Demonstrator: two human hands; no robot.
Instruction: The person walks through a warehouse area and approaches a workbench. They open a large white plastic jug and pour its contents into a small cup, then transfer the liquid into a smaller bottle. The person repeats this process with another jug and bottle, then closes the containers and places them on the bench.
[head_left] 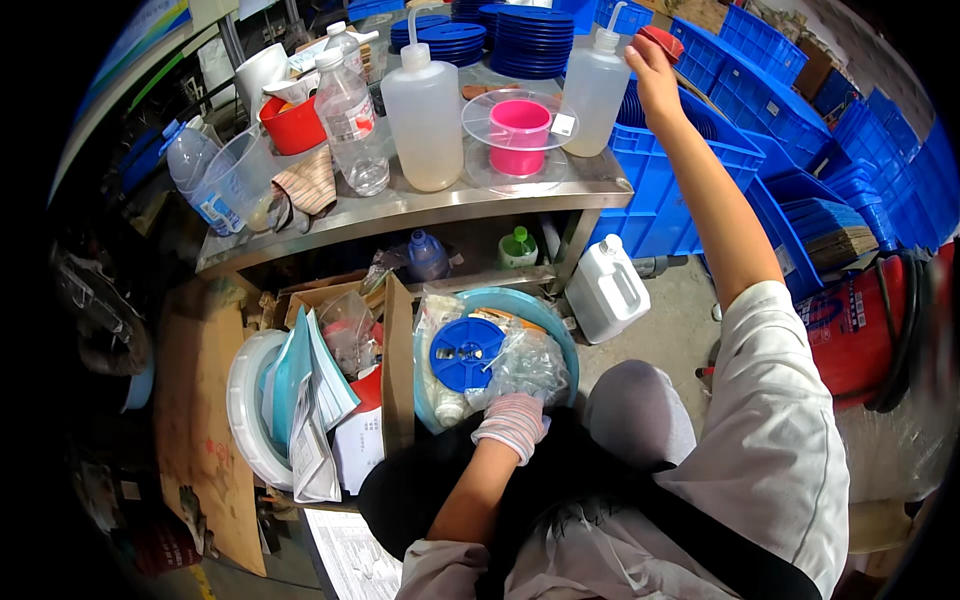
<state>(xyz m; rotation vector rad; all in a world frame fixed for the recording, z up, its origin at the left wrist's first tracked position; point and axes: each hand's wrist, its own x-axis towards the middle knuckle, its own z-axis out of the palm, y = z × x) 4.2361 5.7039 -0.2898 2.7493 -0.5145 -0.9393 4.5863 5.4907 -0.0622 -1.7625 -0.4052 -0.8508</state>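
Note:
My right hand (655, 82), bare, reaches up over the right end of the metal workbench. Its fingers are closed on a small red object (660, 42) whose kind I cannot make out. Close by stands a squeeze bottle (594, 95) with a bent spout. My left hand (512, 425), in a striped knit glove, is down at the near rim of a light blue basin (568, 352). It touches or lies beside a clear plastic bag (535, 365) in the basin; its fingers are mostly hidden. A blue reel (467, 354) lies next to the bag.
The workbench (410, 215) bears another squeeze bottle (422, 125), a pink cup (519, 135) on a clear disc, a plastic bottle (352, 130) and blue reels (528, 45). A white jerrycan (607, 292) stands on the floor. Blue crates (680, 190) crowd the right.

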